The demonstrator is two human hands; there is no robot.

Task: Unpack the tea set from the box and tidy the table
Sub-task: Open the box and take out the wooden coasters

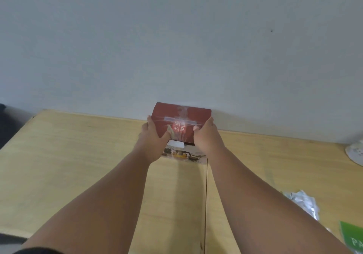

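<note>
Clasped from either side: dark red cardboard box (181,124) with white Chinese lettering, at the far edge of the pale wooden table (78,155), close against the plain grey-white wall. Left hand (152,136) curled round the box's left side, thumb across its face. Right hand (206,134) gripping the right side likewise. A two-handed hold, probably to steady a wide carton of breakables and draw it nearer for opening. Unclear, through blur, whether resting on the table or just lifted. Apparently sealed by a clear tape strip (176,119) across the top, with no tea set out yet. Well apart to the right: crumpled silvery wrapping (302,200), a green printed card (351,238), a white patterned plate (355,153), all likely awaiting the tidying.
</note>
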